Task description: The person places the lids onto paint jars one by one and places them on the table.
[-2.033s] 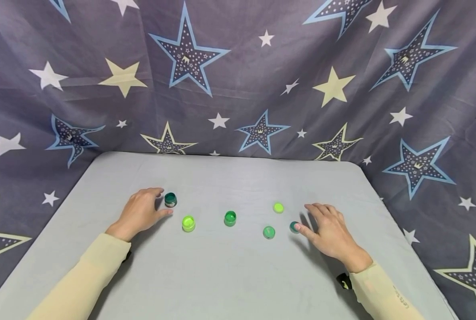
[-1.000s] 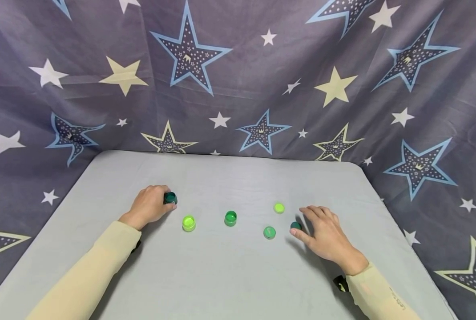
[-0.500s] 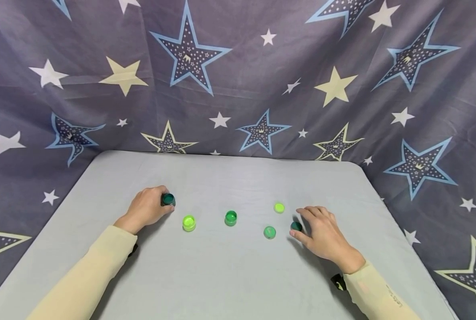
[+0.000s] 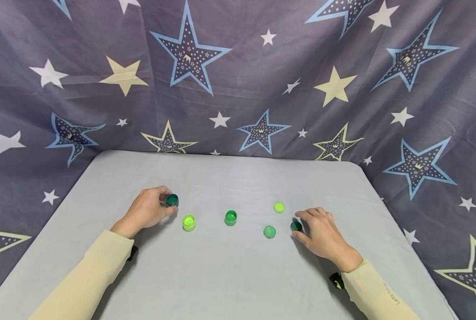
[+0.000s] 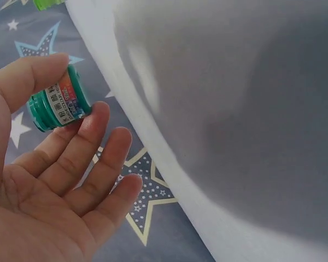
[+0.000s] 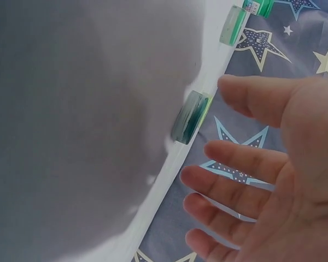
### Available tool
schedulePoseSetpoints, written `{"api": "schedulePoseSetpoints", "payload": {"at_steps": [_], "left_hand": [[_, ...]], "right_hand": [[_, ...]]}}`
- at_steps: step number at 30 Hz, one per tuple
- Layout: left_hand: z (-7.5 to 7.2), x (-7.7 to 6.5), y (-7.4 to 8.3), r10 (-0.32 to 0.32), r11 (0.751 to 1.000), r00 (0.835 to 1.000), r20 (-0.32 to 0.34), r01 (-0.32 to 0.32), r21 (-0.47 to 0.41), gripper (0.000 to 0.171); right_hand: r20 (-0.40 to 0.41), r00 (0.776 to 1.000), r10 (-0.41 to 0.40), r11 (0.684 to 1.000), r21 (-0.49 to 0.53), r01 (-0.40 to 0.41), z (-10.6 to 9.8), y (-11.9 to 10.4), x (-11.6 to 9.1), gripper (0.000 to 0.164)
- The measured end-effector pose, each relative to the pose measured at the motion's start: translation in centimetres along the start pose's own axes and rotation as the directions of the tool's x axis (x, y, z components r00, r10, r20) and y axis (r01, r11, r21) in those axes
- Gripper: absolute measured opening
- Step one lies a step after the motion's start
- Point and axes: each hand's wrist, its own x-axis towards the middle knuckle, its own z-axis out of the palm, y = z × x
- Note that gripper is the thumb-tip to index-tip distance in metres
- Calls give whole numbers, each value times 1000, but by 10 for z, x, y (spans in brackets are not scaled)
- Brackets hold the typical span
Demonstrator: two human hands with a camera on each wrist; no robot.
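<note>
My left hand (image 4: 147,209) pinches a small dark green paint jar (image 4: 172,200) between thumb and fingers. In the left wrist view, that paint jar (image 5: 59,101) carries a printed paper label, and my other fingers are spread. Near the right side of the table, my right hand (image 4: 323,234) hovers over a dark green lid (image 4: 296,226). The right wrist view has this lid (image 6: 190,117) lying flat, with a gap between it and my loosely bent fingers. Whether the lifted jar clears the tabletop is hard to tell.
A lime green jar (image 4: 188,223) and a mid-green jar (image 4: 231,218), both without lids, stand on the grey table (image 4: 222,275). A lime lid (image 4: 279,207) and a green lid (image 4: 269,232) lie to their right. Star-patterned cloth (image 4: 238,80) hangs behind.
My left hand has come to the dark green jar, taken hold of it and shifted it slightly. My right hand has drifted a little left around the dark green lid.
</note>
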Motion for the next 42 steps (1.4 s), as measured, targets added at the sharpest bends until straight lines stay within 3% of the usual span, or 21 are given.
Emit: {"api": "schedulePoseSetpoints", "payload": {"at_steps": [25,42], "left_hand": [[0,-23,27,99,994,990,-98,-103,-41,25],[4,-36,50,100,989,991,-92,-108,-96,30]], "right_hand": [[3,999,-33,998,-62,33,7,-5,4,39],[18,999,-34,997,-62,35,7,-10,5,31]]}}
